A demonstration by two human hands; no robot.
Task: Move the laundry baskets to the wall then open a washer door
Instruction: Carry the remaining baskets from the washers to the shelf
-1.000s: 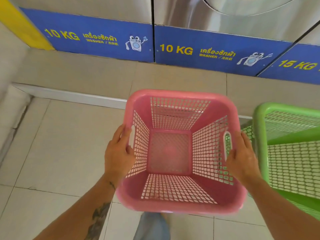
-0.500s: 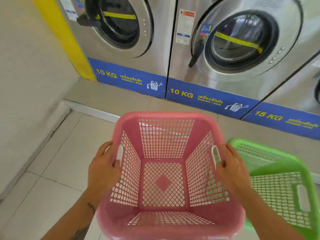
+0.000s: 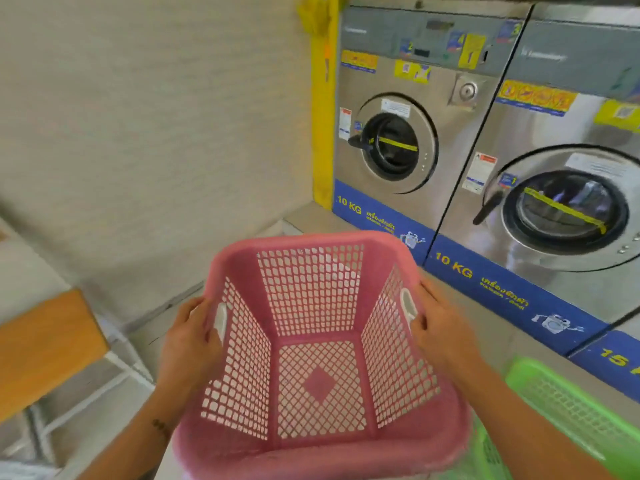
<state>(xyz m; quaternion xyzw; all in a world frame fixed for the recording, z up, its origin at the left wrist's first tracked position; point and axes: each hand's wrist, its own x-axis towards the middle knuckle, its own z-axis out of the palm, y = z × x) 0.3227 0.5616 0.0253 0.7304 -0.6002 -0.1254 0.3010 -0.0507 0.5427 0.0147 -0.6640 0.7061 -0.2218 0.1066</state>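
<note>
I hold an empty pink lattice laundry basket in front of me, lifted off the floor. My left hand grips its left handle slot and my right hand grips its right one. A green basket sits low at the right, partly cut off by the frame edge. Two steel 10 KG washers stand ahead: the left washer and the right washer, both round doors shut. The beige wall fills the left side.
A wooden bench seat on a white metal frame stands at the lower left beside the wall. A yellow strip runs up the corner between wall and washers. The washers sit on a raised tiled step.
The view has swung up and to the left, bringing the wall and bench into sight. The pink basket stays in both hands; the green basket has slid toward the lower right corner.
</note>
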